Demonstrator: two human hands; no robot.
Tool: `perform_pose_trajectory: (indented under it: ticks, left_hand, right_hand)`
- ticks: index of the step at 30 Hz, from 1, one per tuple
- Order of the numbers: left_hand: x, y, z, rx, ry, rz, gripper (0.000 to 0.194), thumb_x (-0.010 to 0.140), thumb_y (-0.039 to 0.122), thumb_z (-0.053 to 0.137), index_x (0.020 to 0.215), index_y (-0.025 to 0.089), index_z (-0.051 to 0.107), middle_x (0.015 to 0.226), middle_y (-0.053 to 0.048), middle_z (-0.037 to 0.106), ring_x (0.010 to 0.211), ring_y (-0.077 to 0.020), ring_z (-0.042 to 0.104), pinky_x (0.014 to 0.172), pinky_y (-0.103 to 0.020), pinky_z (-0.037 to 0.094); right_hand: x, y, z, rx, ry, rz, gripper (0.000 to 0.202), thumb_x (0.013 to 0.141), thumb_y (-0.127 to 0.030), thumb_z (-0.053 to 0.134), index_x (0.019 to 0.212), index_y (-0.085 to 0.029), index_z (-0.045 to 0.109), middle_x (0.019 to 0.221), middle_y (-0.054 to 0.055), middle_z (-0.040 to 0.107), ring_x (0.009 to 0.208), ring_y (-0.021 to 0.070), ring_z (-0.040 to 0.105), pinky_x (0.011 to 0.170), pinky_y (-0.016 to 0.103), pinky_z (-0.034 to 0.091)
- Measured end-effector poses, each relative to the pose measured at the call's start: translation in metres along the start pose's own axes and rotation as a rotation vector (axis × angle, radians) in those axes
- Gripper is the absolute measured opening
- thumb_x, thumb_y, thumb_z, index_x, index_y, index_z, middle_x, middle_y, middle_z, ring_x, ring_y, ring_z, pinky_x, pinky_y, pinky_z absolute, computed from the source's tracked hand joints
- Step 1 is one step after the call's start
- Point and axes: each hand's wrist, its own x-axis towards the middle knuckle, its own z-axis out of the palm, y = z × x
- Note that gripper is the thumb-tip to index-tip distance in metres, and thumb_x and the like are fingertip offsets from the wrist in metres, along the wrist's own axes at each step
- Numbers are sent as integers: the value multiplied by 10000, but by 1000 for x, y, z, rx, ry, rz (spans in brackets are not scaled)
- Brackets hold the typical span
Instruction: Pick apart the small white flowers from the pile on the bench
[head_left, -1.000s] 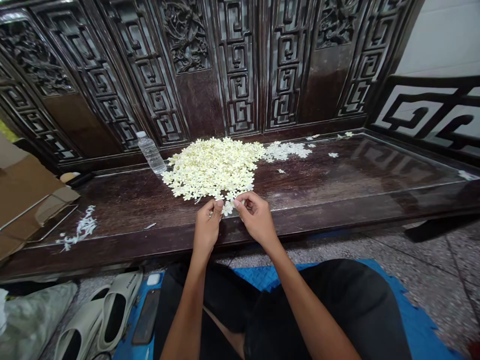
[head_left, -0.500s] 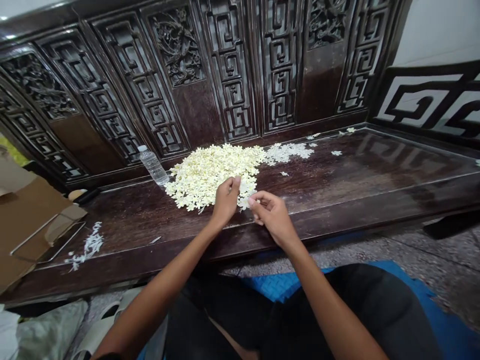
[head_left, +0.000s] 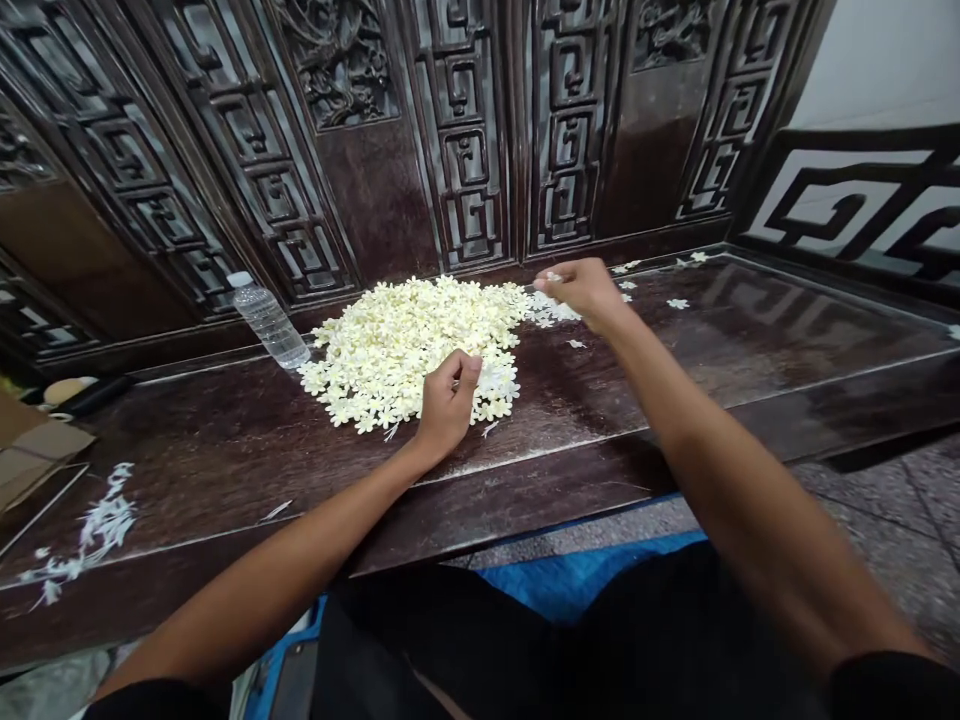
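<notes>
A large heap of pale yellow-white flowers [head_left: 420, 330] lies on the dark wooden bench seat. At its front right edge my left hand [head_left: 448, 400] is closed, thumb up; whatever its curled fingers hold is hidden. My right hand [head_left: 581, 288] reaches farther back, over a smaller, flatter patch of white flowers [head_left: 549, 312]. Its thumb and fingertips pinch a small white flower, of which only a bit shows. The hand partly covers that patch.
A clear plastic bottle [head_left: 270, 322] leans left of the heap. Thin white stems [head_left: 97, 530] lie at the left, near a cardboard box [head_left: 34, 450]. Single flowers [head_left: 677, 303] are scattered to the right. A carved wooden backrest [head_left: 367, 200] rises behind.
My right hand has moved from beside my left hand, back and to the right, to the white flower patch. My left hand stays by the heap. The view has shifted closer.
</notes>
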Motion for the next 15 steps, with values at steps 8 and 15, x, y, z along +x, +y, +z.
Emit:
perform_pose_trajectory:
  ticks: [8, 15]
  left_hand:
    - [8, 0, -16, 51, 36, -65, 518, 1033, 601, 525, 715, 204, 427, 664, 28, 390, 641, -126, 375, 626, -292, 311]
    - [10, 1, -18, 46, -3, -145, 529, 1019, 641, 513, 734, 198, 455, 675, 32, 410, 671, -131, 402, 661, -283, 335]
  right_hand:
    - [-50, -6, 97, 247, -256, -15, 457, 748, -565, 876, 914, -153, 765, 627, 26, 678, 480, 129, 563, 445, 259, 457]
    - [-56, -26, 94, 318, -314, -136, 457, 785, -581, 837, 872, -144, 735, 525, -17, 589, 443, 111, 532, 402, 215, 394]
